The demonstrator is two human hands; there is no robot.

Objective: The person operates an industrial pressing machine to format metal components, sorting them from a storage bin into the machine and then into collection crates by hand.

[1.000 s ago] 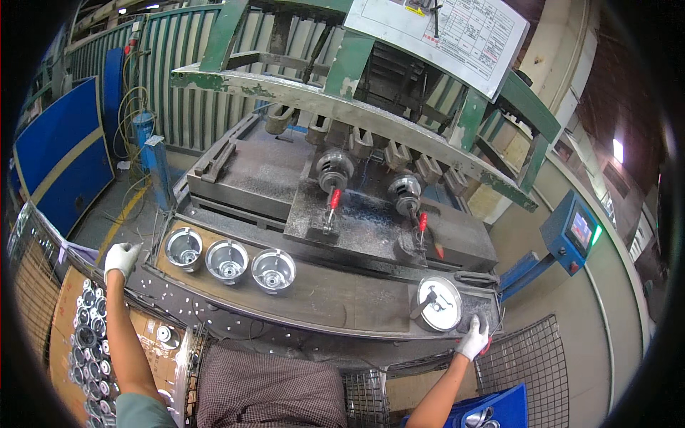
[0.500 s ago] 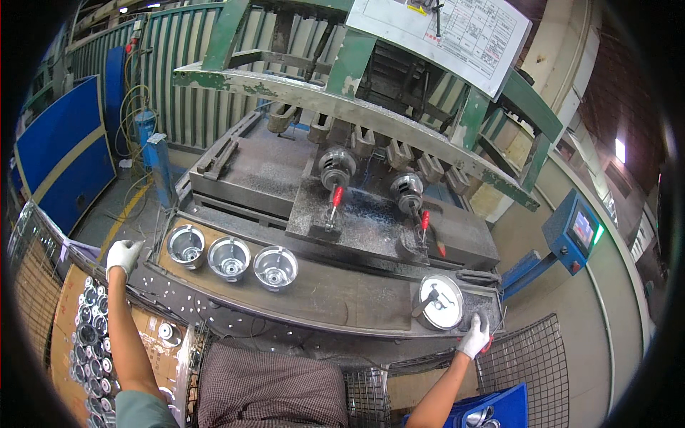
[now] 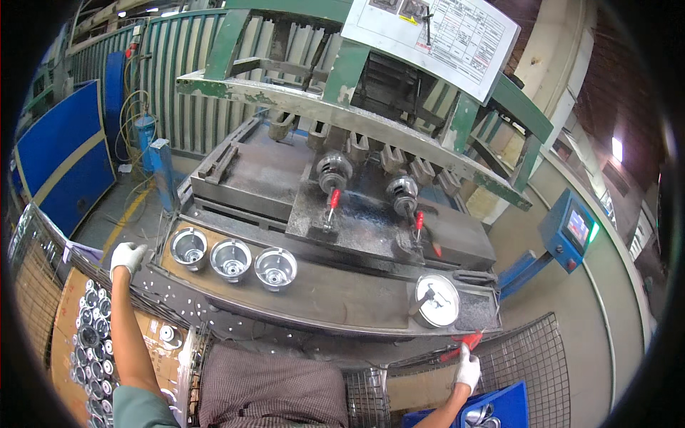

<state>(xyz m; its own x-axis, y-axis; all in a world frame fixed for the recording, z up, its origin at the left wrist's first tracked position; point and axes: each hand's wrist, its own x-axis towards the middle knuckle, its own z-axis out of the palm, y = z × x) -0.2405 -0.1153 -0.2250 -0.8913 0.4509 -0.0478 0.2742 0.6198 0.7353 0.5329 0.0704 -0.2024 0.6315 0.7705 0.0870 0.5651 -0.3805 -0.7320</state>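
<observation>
My right hand (image 3: 468,369), in a white glove, grips a red air blow gun (image 3: 465,345) at the lower right, its thin tip pointing up and right. My left hand (image 3: 128,257), also gloved, is raised at the left beside the bench. Its fingers are curled closed; what they hold, if anything, is hidden. Three silver metal cups (image 3: 231,261) stand in a row on the bench's left part. A round white-topped container (image 3: 437,301) with a dark-handled tool (image 3: 421,302) lying on it stands at the bench's right end, beyond my right hand.
Behind the bench (image 3: 342,296) is a machine with two clamped metal parts (image 3: 334,171) and red-handled clamps (image 3: 334,200). A green frame (image 3: 342,107) overhangs it. Left, cardboard (image 3: 150,335) bears many metal rings; right are a blue bin (image 3: 510,406), wire mesh and a control screen (image 3: 576,227).
My right hand has moved down and slightly left, bringing the red blow gun into plain view. My left hand has shifted slightly right. The whole view has moved a little.
</observation>
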